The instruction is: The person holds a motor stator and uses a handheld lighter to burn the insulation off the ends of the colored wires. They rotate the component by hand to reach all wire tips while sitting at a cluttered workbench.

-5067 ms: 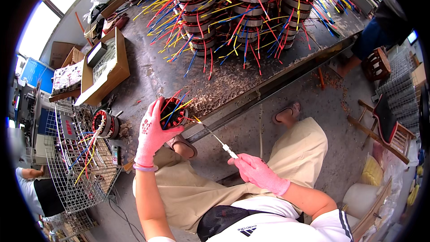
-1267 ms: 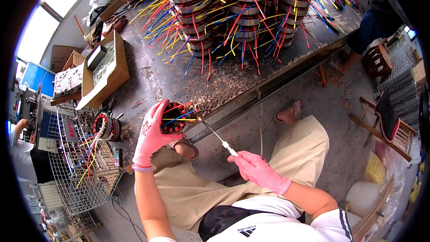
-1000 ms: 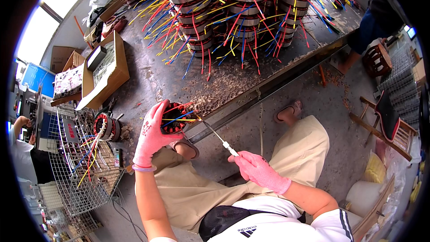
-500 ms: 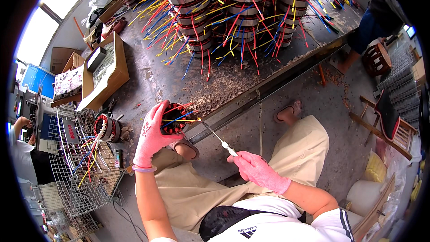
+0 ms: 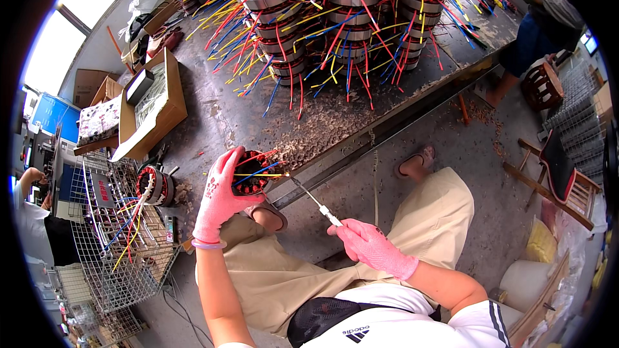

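My left hand, in a pink glove, is closed round the side of a motor stator at the front edge of the workbench. The stator is ring-shaped, with red, blue and yellow wires; my fingers and palm cover its left side. A yellow wire sticks out to the right from it. My right hand, also gloved in pink, grips a slim tool with a white handle part and a thin metal shaft. The tool's tip is close to the yellow wire's end; whether they touch I cannot tell.
Tall stacks of stators with loose wires fill the bench's far side. Another stator sits left of my left hand, beside a wire basket. A cardboard box lies at left. A co-worker stands far right, near a wooden chair.
My hands, the stator and the tool have barely moved; the yellow wire's end sits slightly lower. At the far right, the co-worker has shifted and a gloved hand now shows.
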The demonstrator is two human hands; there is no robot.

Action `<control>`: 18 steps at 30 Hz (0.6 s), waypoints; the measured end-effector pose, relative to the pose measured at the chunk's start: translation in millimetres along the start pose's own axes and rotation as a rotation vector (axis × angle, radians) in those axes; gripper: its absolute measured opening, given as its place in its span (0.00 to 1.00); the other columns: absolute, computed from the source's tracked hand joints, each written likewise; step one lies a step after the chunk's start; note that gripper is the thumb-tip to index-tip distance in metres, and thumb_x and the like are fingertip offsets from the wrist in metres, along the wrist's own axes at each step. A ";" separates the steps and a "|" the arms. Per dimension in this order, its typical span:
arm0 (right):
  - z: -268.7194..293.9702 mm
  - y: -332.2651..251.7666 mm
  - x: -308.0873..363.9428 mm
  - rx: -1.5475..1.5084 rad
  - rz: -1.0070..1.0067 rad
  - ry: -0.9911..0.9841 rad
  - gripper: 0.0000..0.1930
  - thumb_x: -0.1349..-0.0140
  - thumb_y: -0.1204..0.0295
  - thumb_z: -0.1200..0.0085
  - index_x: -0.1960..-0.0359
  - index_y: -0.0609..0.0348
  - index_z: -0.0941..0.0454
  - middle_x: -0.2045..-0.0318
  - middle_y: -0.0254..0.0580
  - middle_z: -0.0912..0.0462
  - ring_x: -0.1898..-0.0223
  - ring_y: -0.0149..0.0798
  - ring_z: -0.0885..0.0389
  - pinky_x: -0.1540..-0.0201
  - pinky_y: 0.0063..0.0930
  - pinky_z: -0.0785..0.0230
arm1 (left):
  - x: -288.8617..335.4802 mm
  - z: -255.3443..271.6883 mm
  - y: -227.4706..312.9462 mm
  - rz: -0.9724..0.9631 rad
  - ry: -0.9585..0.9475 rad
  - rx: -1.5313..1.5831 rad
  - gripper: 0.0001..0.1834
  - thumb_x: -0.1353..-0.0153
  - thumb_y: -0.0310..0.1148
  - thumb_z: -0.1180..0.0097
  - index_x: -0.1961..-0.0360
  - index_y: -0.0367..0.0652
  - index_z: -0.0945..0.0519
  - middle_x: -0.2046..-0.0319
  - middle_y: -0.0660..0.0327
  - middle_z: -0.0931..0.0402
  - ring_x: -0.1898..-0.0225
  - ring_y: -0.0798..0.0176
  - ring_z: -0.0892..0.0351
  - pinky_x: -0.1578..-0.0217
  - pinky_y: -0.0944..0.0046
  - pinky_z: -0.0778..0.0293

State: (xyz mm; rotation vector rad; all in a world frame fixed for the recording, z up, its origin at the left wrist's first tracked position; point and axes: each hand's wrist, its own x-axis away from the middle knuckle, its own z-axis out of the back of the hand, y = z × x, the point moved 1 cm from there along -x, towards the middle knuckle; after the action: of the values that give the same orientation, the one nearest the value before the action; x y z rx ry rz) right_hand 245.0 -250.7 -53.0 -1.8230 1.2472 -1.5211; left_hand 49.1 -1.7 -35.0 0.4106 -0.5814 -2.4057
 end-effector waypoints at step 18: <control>-0.7 -2.4 0.3 0.002 0.006 -0.002 0.15 0.28 0.65 0.57 0.53 0.63 0.25 0.82 0.27 0.35 0.83 0.22 0.37 0.80 0.19 0.44 | -0.3 2.5 3.4 0.013 -0.009 0.008 0.53 0.68 0.37 0.24 0.37 0.37 0.34 0.43 0.48 0.32 0.40 0.44 0.33 0.39 0.51 0.36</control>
State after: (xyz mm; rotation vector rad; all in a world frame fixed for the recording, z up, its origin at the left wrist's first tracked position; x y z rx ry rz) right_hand 245.2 -249.6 -50.6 -1.8175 1.2491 -1.5164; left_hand 50.0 -3.2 -31.2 0.3988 -0.5966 -2.3950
